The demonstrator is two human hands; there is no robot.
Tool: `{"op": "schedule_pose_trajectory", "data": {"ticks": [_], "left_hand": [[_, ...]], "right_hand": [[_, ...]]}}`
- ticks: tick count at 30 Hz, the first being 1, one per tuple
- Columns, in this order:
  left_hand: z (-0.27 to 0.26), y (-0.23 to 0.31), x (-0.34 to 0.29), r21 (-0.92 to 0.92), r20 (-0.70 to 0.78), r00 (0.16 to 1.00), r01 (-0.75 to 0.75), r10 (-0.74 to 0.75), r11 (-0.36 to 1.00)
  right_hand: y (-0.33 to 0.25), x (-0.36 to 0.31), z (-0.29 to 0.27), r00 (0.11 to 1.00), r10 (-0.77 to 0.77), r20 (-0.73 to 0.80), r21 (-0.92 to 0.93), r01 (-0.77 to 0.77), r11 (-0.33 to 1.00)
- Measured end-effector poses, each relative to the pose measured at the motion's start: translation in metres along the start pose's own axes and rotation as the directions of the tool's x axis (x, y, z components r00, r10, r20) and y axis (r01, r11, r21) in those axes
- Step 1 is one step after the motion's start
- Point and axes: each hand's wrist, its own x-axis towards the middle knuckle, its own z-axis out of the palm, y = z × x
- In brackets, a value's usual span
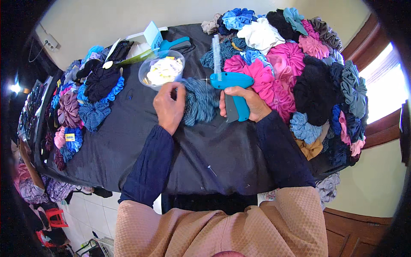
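My right hand [252,103] is wrapped round the grip of a teal and grey tagging gun [233,80], with a clear strip of tag fasteners [216,55] standing up out of its top. The gun's needle points left, over a dark blue striped scrunchie [198,103]. My left hand [170,105] pinches that scrunchie by its left side, fingers curled; its outline is a little blurred. Just beyond my left hand sits a clear round tub [146,73] full of small white and yellow tags [165,70].
Scrunchies in pink, blue, white and black make a big heap [284,60] on the right; a smaller heap [92,96] lies at the left. Behind the tub are an open box [143,45] and another teal tool [173,43]. Loose fasteners [212,170] lie on the black cloth [188,158].
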Motion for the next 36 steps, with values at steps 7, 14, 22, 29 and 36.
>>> {"op": "schedule_pose_trajectory", "data": {"ticks": [7,14,22,29,36], "left_hand": [[-0.003,-0.014,0.005,-0.034,-0.081,0.99,0.11,-0.112,0.993],[-0.002,-0.002,0.001,0.008,0.119,0.993,0.02,-0.021,1.0],[-0.003,-0.008,0.003,0.112,0.091,0.988,-0.133,0.123,0.985],[-0.003,-0.007,0.002,0.105,0.15,0.988,-0.035,0.019,0.994],[-0.003,-0.01,0.001,0.183,0.172,0.983,-0.098,0.066,0.978]], "right_hand": [[0.001,-0.001,0.003,1.0,-0.009,0.009,0.008,0.009,1.0],[0.001,0.0,0.004,1.0,-0.01,0.014,-0.01,0.01,1.0],[-0.001,0.001,0.006,1.0,0.008,0.017,-0.06,-0.007,0.998],[-0.002,-0.001,0.009,1.0,0.021,-0.005,-0.091,-0.022,0.996],[-0.001,0.0,0.01,1.0,0.003,-0.002,-0.084,-0.003,0.996]]}}
